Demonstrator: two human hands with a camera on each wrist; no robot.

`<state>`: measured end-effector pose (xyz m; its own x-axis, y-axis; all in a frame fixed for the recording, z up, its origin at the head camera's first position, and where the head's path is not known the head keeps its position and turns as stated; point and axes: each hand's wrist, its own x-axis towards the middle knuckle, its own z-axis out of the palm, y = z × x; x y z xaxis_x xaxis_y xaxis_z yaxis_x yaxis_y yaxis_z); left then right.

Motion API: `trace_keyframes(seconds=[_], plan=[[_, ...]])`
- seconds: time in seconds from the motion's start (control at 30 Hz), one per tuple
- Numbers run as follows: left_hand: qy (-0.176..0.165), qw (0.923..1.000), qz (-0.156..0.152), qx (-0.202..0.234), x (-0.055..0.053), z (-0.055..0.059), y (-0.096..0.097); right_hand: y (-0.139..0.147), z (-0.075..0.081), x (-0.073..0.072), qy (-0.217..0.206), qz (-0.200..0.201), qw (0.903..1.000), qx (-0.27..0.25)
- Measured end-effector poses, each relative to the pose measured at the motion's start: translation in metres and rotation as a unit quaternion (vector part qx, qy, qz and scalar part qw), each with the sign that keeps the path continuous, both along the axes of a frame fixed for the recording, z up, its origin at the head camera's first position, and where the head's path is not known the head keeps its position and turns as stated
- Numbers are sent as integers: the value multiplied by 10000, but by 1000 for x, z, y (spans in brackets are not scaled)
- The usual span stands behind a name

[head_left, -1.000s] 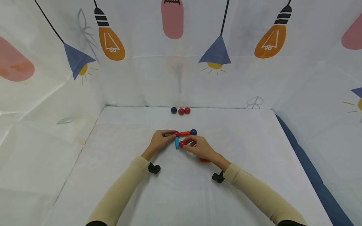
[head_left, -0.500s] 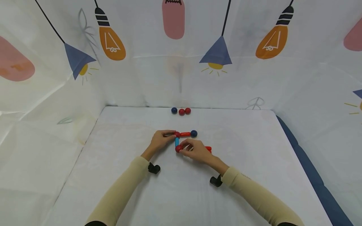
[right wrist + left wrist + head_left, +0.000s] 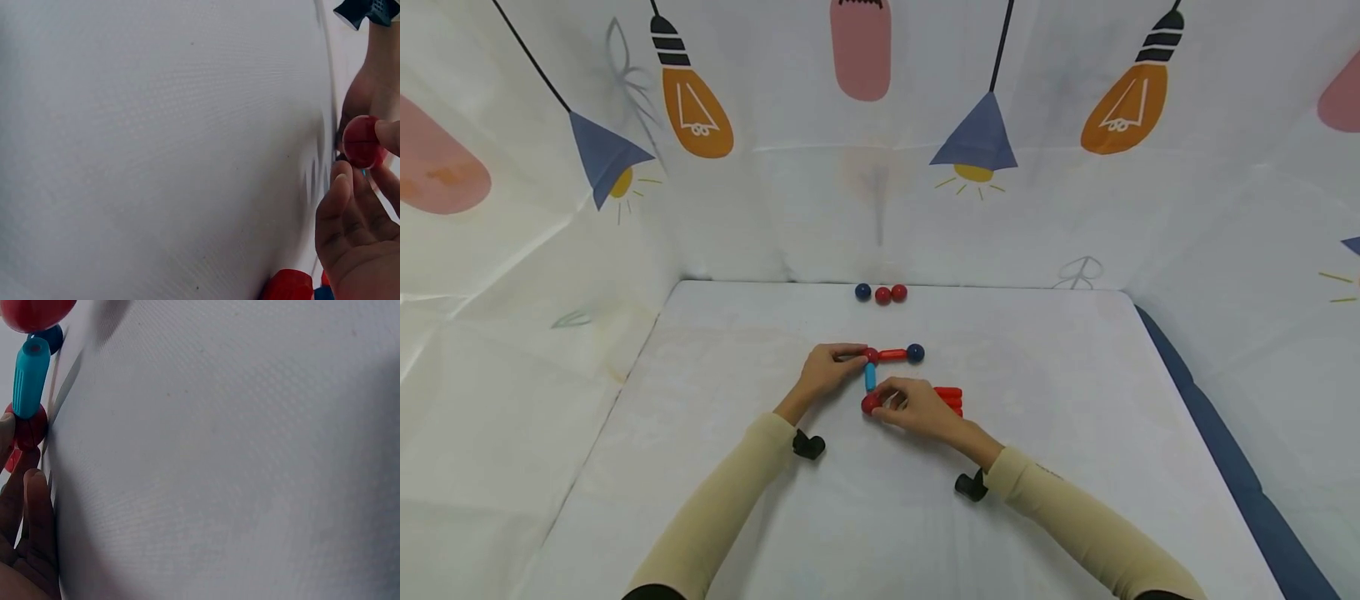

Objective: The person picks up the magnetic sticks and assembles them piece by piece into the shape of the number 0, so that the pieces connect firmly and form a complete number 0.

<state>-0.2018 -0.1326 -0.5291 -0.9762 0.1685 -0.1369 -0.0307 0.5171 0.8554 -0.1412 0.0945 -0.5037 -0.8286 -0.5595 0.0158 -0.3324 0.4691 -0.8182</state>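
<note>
Left hand (image 3: 826,370) is pinching a glossy red ball (image 3: 31,431) touching a ridged blue rod (image 3: 30,378); right hand (image 3: 919,407) is pinching another smooth sphere (image 3: 362,142)!

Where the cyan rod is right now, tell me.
In the head view, the cyan rod is just below center, between the left hand's upper red ball and the right hand's lower red ball.

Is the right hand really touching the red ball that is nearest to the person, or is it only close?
Touching. The right wrist view shows it: the right hand has its thumb directly against the red ball, with no gap.
</note>
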Motion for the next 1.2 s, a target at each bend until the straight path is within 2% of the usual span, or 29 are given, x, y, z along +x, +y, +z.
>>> trace_keyframes(seconds=[0.3,0.7,0.8,1.03,1.2], plan=[[12,10000,-41,-5,2,2,0,-1,-5,-5,-182,-258,9992,232],[107,9997,-200,10,2,4,-2,1,-4,-6,-302,-116,9989,345],[124,9996,-250,17,2,3,-1,7,-1,-6,-270,-151,9988,389],[141,9997,-217,2,3,4,-1,28,8,-10,112,-264,9986,434],[122,9996,-247,11,3,4,-2,45,10,-12,134,-478,9977,462]])
